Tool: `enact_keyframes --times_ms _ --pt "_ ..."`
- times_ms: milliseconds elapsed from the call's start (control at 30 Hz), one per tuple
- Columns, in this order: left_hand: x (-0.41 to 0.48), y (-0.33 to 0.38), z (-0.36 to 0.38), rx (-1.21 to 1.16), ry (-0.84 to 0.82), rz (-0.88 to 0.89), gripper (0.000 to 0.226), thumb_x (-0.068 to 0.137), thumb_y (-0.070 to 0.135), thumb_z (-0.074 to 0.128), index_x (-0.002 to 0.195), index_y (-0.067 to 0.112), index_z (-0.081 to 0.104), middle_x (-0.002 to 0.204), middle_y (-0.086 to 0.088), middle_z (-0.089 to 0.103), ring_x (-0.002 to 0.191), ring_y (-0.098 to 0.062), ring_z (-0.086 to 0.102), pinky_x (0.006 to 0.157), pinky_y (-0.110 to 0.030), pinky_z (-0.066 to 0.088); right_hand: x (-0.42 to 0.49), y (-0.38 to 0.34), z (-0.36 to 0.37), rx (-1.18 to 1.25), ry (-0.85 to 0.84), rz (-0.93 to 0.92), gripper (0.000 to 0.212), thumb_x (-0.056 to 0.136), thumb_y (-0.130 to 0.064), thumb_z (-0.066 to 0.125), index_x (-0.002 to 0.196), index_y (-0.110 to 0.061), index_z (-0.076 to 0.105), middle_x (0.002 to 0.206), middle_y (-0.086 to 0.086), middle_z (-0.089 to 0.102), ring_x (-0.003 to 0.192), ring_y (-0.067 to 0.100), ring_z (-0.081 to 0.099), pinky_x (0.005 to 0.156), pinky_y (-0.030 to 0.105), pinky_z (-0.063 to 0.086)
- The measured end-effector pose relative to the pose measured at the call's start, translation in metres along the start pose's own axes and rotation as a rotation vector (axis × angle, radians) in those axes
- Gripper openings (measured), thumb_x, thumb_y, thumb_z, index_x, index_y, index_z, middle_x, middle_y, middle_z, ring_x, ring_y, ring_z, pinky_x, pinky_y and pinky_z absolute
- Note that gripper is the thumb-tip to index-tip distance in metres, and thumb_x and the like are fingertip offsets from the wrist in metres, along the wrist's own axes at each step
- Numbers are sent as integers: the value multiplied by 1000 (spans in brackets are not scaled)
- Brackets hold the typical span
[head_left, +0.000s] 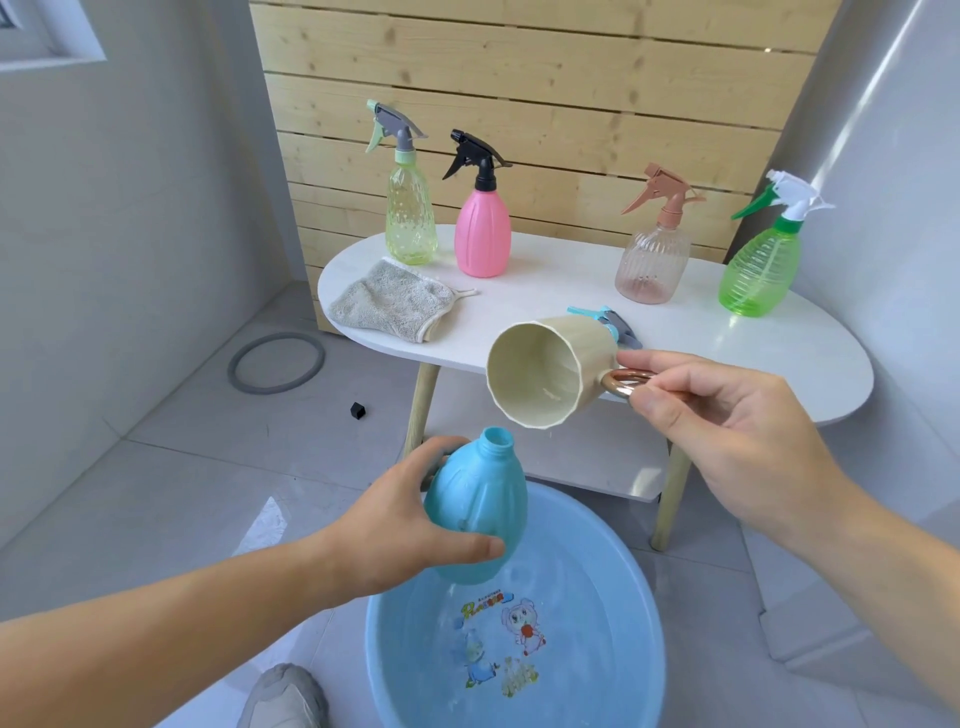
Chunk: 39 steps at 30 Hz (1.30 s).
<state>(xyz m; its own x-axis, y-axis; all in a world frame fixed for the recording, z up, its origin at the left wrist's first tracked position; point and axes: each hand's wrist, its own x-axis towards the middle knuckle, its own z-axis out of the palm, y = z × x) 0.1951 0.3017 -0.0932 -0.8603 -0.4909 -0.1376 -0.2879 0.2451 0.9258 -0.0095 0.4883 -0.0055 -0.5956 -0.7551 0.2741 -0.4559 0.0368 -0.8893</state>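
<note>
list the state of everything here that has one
light blue plastic bottle, uncapped, held in left grip
cream faceted cup with copper handle, tipped sideways, held by right grip
round blue plastic basin, on floor, holds water
blue trigger spray head, detached, lying on table
yellow-green spray bottle, upright, capped
pink spray bottle, upright, capped
clear pinkish ribbed spray bottle, upright, capped
green spray bottle, upright, capped
grey towel cloth, crumpled

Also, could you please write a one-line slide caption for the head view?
Left hand holds an uncapped blue bottle over a basin; right hand tilts a cream mug toward its neck.
</note>
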Motion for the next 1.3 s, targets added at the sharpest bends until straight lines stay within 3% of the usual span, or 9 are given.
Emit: enact_keyframes --times_ms 233,367,433,633,900,967,1100,1233,1300 --pt "5 5 4 0 -3 16 76 59 36 95 124 49 57 118 11 70 111 -6 67 93 -37 60 -3 18 -13 -134 29 -112 20 79 -38 69 74 -19 72 123 -11 68 109 15 68 100 44 50" --pt "6 7 8 -11 -12 12 74 65 24 97 125 46 59 117 10 70 110 -6 67 92 -37 61 -8 32 -23 -370 -17 -197 13 83 -12 76 73 -16 69 127 -13 64 106 3 66 95 27 50" --pt "7 7 9 -16 -17 4 74 66 22 97 124 46 59 116 10 70 109 -6 68 91 -36 61 -10 36 -25 -451 -27 -232 13 85 -16 75 73 -17 68 129 -15 61 108 2 63 95 23 47" --pt "11 9 15 -7 -16 -6 75 66 20 97 125 45 59 114 11 71 107 -4 68 88 -30 61 -11 43 -36 -681 -94 -491 20 88 -27 64 77 -11 68 135 1 59 113 19 58 98 33 46" --pt "13 14 20 -6 -19 0 72 69 15 96 125 41 59 111 15 71 105 -2 68 79 -19 58 -11 49 -43 -794 -136 -588 22 91 -24 64 76 -8 65 137 7 58 116 22 54 104 24 35" --pt "14 16 20 -14 -17 8 71 70 13 95 125 40 59 111 14 71 106 -3 68 78 -19 58 -13 49 -41 -756 -117 -513 23 91 -28 61 77 -11 65 137 4 59 116 19 56 102 24 39" --pt "16 20 18 -25 -5 30 71 69 14 95 124 42 60 112 14 72 108 -2 67 80 -22 59 -12 42 -35 -434 -16 -96 16 92 -24 67 77 -17 64 124 -9 64 103 2 61 90 12 41" --pt "23 27 17 -50 1 56 75 63 25 97 124 45 60 115 13 71 109 -4 68 87 -32 62 6 47 -43 -87 137 268 25 99 -29 55 87 -10 66 99 9 73 86 25 70 89 39 56" --pt "28 32 19 -56 5 76 76 59 32 96 124 47 60 115 12 71 109 -5 68 88 -33 62 18 50 -51 104 206 382 29 102 -30 52 90 -6 63 97 11 72 81 29 70 84 45 58"
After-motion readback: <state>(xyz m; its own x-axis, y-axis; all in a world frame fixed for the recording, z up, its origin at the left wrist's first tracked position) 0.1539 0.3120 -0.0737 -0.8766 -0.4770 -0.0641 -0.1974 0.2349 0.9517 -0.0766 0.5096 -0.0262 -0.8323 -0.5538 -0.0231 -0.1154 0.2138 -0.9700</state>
